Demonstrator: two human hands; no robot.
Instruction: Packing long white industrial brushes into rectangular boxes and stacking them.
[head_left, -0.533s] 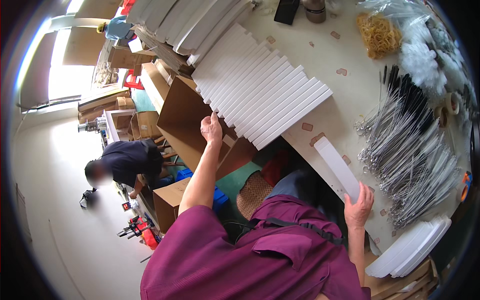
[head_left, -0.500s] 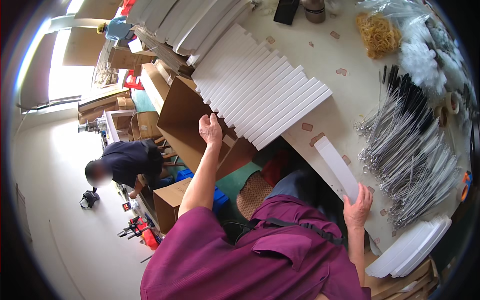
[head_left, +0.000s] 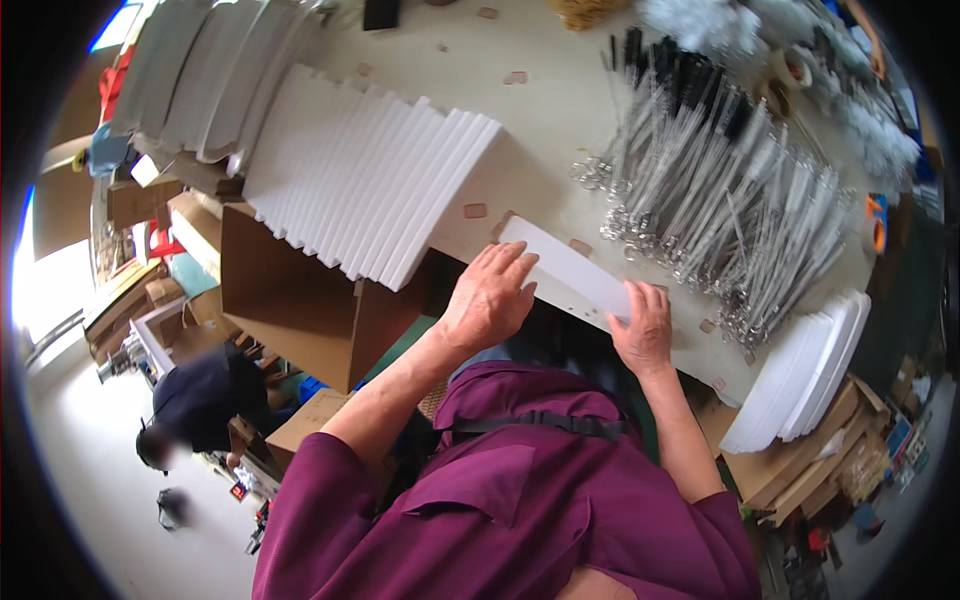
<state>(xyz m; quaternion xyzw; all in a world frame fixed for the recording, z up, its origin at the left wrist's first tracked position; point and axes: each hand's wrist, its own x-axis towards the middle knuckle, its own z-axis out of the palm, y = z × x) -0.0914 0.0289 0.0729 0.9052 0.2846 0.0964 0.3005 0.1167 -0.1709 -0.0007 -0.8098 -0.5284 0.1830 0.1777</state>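
A long white flat strip (head_left: 570, 275) lies at the near edge of the beige table (head_left: 560, 110). My left hand (head_left: 490, 295) rests on its left end with the fingers spread. My right hand (head_left: 643, 325) presses on its right end. Behind the strip, a fanned row of white flat boards (head_left: 370, 185) leans across the table. To the right lies a big heap of thin metal rods with black tips (head_left: 720, 190). My purple sleeves fill the bottom of the view.
An open brown cardboard box (head_left: 290, 300) stands below the table's left edge. A stack of white plates (head_left: 800, 370) sits at the right. More white boards (head_left: 200, 70) lie at the far left. Another person (head_left: 195, 400) crouches on the floor among boxes.
My left hand has left the cardboard box and come onto the strip's left end. The strip now lies flatter at the table edge, under both hands. The view has shifted nearer the table.
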